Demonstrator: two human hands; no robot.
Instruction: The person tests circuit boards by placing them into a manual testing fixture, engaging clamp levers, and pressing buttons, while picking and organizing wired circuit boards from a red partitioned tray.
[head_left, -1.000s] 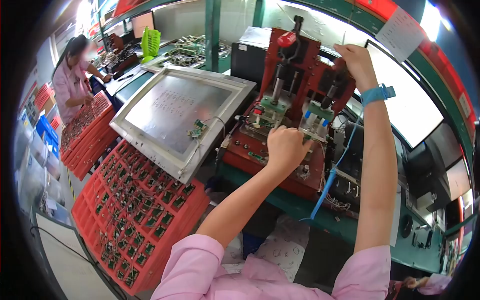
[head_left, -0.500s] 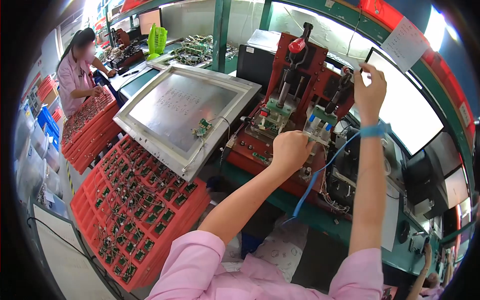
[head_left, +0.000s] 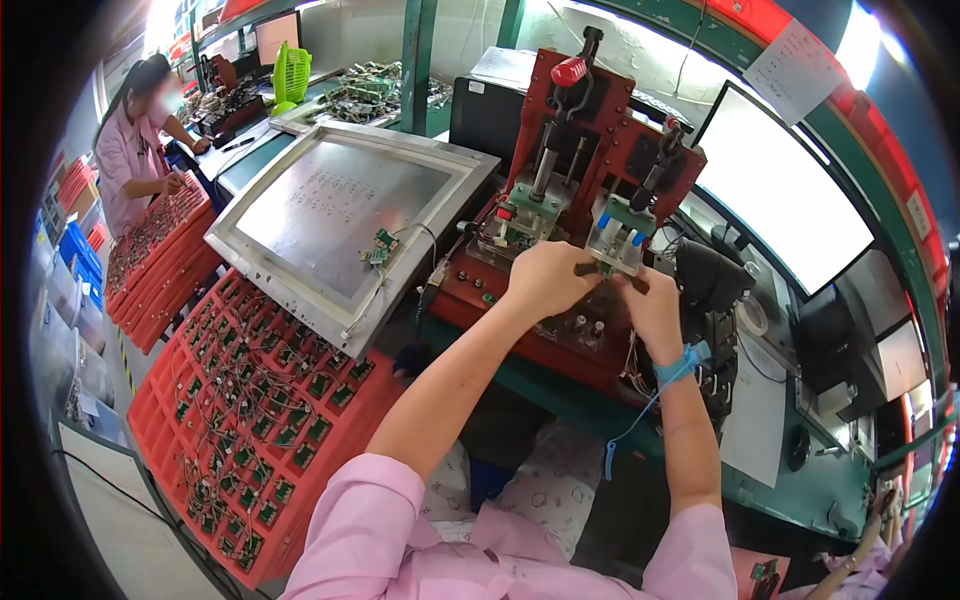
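Note:
Both my hands are at the front of the right-hand test fixture (head_left: 618, 240), a clear plate with blue posts under a toggle clamp (head_left: 662, 172). My left hand (head_left: 548, 280) is closed at the fixture's left front edge, its fingertips pinched; what is between them is too small to name. My right hand (head_left: 652, 308), wearing a blue wrist strap (head_left: 682, 364), is curled at the right front edge, fingertips close to the left ones. Whatever it grips is hidden. Beside it stands a second fixture (head_left: 520, 222) with a red-handled clamp (head_left: 568, 74).
On the left, a metal-framed plate (head_left: 405, 262) bears small wired circuit boards (head_left: 380, 246). Stacked red trays (head_left: 160, 440) hold many more boards. A lit monitor (head_left: 790, 190) stands at right. A co-worker (head_left: 135, 150) handles another tray stack (head_left: 165, 245) at far left.
My right hand has come down from the right clamp's handle to the fixture's front, beside my left hand. The view has shifted slightly.

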